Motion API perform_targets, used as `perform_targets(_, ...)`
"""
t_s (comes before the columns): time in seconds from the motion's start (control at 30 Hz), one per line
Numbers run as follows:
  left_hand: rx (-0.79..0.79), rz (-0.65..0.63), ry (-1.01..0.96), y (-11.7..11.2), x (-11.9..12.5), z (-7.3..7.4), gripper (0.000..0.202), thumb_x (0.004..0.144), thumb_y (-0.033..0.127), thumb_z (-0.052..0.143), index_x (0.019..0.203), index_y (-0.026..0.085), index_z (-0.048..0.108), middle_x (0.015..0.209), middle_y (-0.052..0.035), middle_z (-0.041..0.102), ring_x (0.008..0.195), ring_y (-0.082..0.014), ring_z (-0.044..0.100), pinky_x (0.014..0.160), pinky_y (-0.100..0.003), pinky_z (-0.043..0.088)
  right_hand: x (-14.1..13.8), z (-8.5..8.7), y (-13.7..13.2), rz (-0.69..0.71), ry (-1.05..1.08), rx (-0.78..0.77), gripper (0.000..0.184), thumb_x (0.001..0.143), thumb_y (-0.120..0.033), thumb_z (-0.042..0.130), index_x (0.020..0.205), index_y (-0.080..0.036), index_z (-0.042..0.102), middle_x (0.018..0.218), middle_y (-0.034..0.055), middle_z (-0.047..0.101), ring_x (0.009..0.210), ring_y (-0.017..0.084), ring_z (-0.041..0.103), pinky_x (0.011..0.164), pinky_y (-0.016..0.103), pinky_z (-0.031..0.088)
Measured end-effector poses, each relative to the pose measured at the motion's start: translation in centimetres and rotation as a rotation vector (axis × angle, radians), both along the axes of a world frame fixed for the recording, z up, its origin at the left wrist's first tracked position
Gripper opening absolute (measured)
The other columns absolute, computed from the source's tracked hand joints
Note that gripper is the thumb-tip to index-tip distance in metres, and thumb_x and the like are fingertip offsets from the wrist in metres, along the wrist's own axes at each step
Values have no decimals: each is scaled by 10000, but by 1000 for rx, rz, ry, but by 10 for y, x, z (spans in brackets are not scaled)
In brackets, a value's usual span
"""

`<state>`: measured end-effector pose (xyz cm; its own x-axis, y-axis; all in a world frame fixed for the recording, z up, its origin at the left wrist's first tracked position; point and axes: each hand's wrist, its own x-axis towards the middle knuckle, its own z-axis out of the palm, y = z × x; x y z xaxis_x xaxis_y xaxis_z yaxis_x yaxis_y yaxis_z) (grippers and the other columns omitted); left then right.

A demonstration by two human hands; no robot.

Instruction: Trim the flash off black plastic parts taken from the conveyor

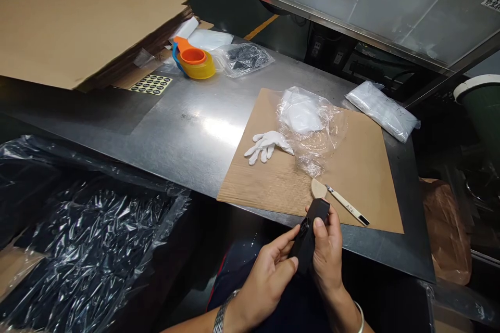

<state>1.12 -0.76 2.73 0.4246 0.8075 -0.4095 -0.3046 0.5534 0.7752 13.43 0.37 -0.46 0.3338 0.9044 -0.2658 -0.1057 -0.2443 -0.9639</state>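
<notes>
Both my hands hold a small black case-like object just in front of the metal table's near edge. My left hand grips its lower end, thumb on the face. My right hand wraps its right side, thumb pressed on top. Just beyond, on a flat cardboard sheet, lie a small craft knife and a tan wedge. A white glove and a crumpled clear plastic bag rest farther up the sheet.
The steel table also carries a stack of cardboard, an orange and yellow tape dispenser, a sticker sheet, and bagged items. Black plastic sheeting fills the lower left. A bin stands right.
</notes>
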Motion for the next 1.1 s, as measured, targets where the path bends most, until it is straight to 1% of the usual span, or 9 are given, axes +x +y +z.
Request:
perform_targets(0.1, -10, 15, -12, -1, 1, -1, 560, 775, 345, 557, 1291, 147, 469, 1039, -128, 640, 762, -201, 574, 818, -400, 441, 0, 0, 0, -17, -28, 2, 470, 809, -440, 539, 1206, -216, 422, 994, 51, 564, 796, 166, 542, 710, 302, 447)
perform_targets(0.23, -25, 29, -7, -3, 3, -1, 561, 779, 343, 550, 1297, 145, 464, 1030, -128, 643, 768, -206, 572, 785, -385, 457, 0, 0, 0, -13, -63, 4, 482, 804, -442, 545, 1210, -213, 419, 1031, 62, 571, 834, 176, 548, 738, 314, 442)
perform_targets(0.43, -31, 39, -15, -3, 3, -5, 549, 782, 327, 541, 1299, 159, 464, 998, -110, 656, 699, -180, 564, 749, -359, 459, 1, 2, -1, -13, -152, 6, 505, 796, -456, 545, 1218, -204, 429, 1045, 73, 574, 854, 195, 555, 760, 346, 441)
perform_targets(0.57, -65, 45, -56, -2, 4, -8, 531, 782, 292, 544, 1293, 170, 470, 1011, -98, 653, 769, -192, 564, 741, -338, 450, 0, 3, -1, -14, -135, 12, 506, 789, -452, 555, 1219, -216, 429, 1068, 70, 580, 876, 194, 562, 746, 324, 446)
perform_targets(0.63, -88, 55, -74, -3, 5, -8, 519, 784, 270, 545, 1288, 164, 476, 982, -90, 658, 800, -195, 554, 733, -324, 443, 0, 3, -2, -9, -130, 13, 506, 791, -452, 553, 1221, -220, 423, 1066, 69, 583, 875, 192, 566, 748, 322, 446)
perform_targets(0.7, -107, 66, -92, -3, 6, -8, 511, 788, 260, 546, 1283, 153, 479, 938, -84, 663, 785, -183, 540, 711, -307, 435, -1, 3, -2, -4, -142, 9, 514, 794, -459, 549, 1228, -219, 414, 1066, 72, 581, 883, 194, 566, 759, 329, 445)
perform_targets(0.87, -147, 91, -121, -3, 7, -7, 518, 775, 298, 578, 1265, 149, 501, 863, -69, 660, 742, -166, 522, 675, -289, 423, -1, 3, -3, 7, -159, 10, 529, 804, -462, 536, 1250, -218, 390, 1094, 83, 567, 934, 207, 556, 790, 350, 442)
perform_targets(1.0, -169, 94, -105, -3, 8, -8, 507, 791, 327, 579, 1263, 159, 504, 790, -51, 652, 720, -162, 526, 668, -291, 424, -2, 3, -3, 3, -169, 29, 530, 801, -454, 543, 1246, -212, 388, 1070, 81, 566, 895, 198, 564, 758, 339, 451)
perform_targets(1.1, -183, 83, -118, -3, 8, -7, 499, 803, 332, 574, 1269, 170, 497, 830, -64, 659, 742, -169, 539, 687, -305, 432, -1, 2, -1, 0, -129, 36, 517, 799, -451, 549, 1229, -207, 400, 1067, 79, 563, 915, 204, 553, 779, 350, 441)
